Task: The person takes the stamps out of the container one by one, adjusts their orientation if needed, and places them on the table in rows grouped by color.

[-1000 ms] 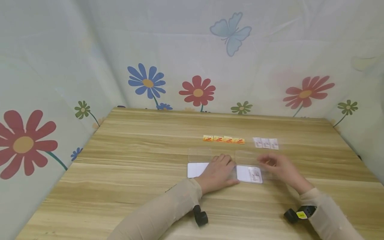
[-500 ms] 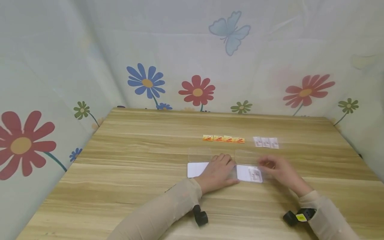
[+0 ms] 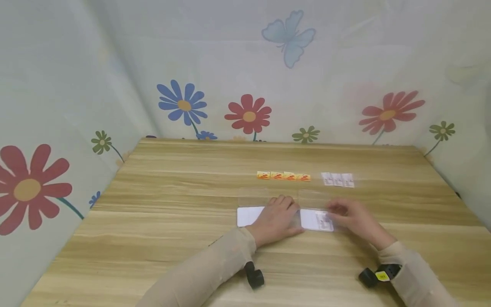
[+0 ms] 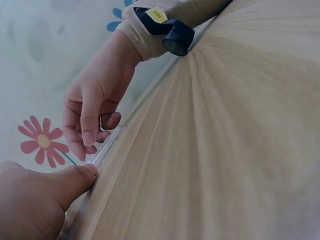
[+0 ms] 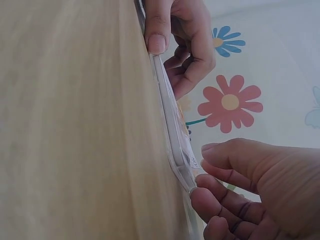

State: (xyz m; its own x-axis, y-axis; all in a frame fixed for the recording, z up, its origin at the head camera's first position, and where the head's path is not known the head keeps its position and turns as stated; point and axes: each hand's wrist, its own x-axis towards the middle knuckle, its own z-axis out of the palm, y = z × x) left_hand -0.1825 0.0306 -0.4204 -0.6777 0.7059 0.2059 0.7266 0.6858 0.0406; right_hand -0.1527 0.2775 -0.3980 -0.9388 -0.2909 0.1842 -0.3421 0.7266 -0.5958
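Note:
My left hand [image 3: 274, 219] lies across the left end of a flat, white-filled clear plastic case [image 3: 308, 219] and holds it there. Its thumb [image 5: 156, 44] presses on the case's edge. A small printed slip [image 3: 323, 219] sits at the right end of this case. Right beside that end is my right hand [image 3: 354, 217], fingers loosely bent. Its thumb [image 5: 215, 152] hovers just off the slip's corner, and a lower fingertip [image 5: 201, 197] touches or nearly touches the case's clear end. A second white-filled case [image 3: 247, 215] is partly hidden under my left hand.
Clear lids, faintly visible, lie behind both cases, one of them the right lid [image 3: 314, 197]. Farther back, several orange-yellow printed slips [image 3: 284, 175] form a row, with three pale printed slips [image 3: 337, 179] to their right. A flowered cloth [image 3: 215, 55] surrounds the wooden table [image 3: 184, 170].
My right hand has shifted slightly left, onto the right end of the case. My left hand stays where it was on the case. The head view has moved a little.

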